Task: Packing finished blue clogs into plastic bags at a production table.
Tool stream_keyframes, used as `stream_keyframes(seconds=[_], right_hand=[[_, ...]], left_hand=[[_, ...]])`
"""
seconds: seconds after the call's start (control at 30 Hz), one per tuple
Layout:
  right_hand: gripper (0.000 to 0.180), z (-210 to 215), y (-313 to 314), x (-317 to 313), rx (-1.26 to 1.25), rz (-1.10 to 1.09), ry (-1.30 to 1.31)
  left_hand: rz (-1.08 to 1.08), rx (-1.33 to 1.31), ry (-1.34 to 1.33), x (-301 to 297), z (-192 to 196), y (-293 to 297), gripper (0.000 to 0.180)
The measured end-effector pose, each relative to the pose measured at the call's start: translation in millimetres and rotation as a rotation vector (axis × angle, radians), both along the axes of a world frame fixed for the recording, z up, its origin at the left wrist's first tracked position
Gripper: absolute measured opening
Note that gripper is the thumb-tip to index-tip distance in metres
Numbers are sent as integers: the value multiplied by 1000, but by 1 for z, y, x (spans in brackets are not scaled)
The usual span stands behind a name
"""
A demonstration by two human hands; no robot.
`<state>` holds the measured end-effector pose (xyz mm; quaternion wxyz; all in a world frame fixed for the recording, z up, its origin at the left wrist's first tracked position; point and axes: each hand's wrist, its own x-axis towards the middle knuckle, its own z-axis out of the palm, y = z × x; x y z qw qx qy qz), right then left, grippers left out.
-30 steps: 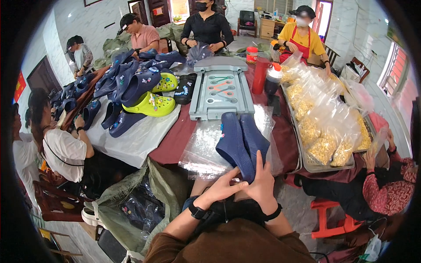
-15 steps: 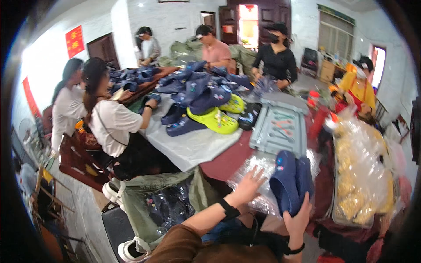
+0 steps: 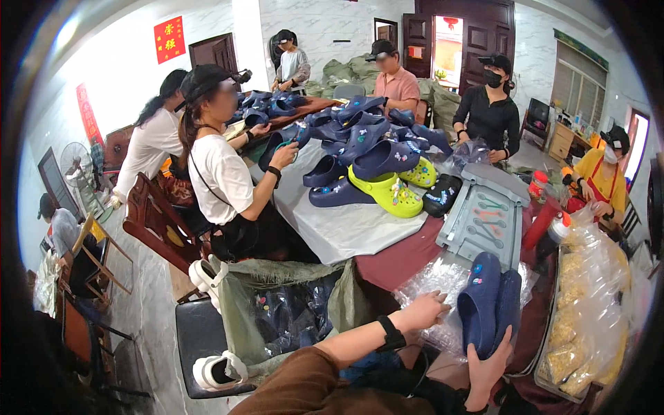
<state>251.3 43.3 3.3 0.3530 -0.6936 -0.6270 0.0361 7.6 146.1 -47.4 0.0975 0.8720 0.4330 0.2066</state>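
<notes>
A pair of navy clogs (image 3: 477,294) stands heel-down, leaning on the near side of the table. My right hand (image 3: 488,363) grips the pair around its lower heel end. To the left, my left hand (image 3: 420,311) reaches over a stack of clear plastic bags (image 3: 427,282), its fingers slightly bent and apart. The fingertips lie at the bags; whether they press on the film I cannot tell. Beyond the clogs sits a grey plastic tray (image 3: 460,238) with small green, orange and grey loop-shaped pieces on it.
Navy clogs (image 3: 360,138) pile up mid-table, beside lime clogs (image 3: 389,194) and a black clog (image 3: 441,196). A green sack (image 3: 238,325) of bagged clogs rests on a chair at my left. A bin of yellow pieces (image 3: 570,311) is at right. Several people work around the table.
The whole view has swung left, so the table sits further right. My left hand's fingers are less spread. My right hand still holds the clogs. The nearest co-worker has raised a clog.
</notes>
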Motion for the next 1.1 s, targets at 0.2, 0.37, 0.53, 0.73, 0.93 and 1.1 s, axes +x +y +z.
stream_keyframes(seconds=[0.2,0.37,0.53,0.73,0.93,1.1], right_hand=[[107,8,-7,-10,-37,-36,12],[106,2,-4,-12,-4,-35,-50],[94,-2,0,14,81,82,137],[86,-22,3,35,125,100,227],[88,-21,1,31,42,63,189],[84,-26,3,31,63,66,176]], left_hand=[[-64,-313,-46,-10,47,-31,61],[-28,-66,43,-15,38,-23,63],[26,58,-66,-29,22,-16,68],[-21,44,-195,-15,-23,0,68],[114,-14,-43,-1,-7,-8,65],[170,28,-55,7,-26,0,59]])
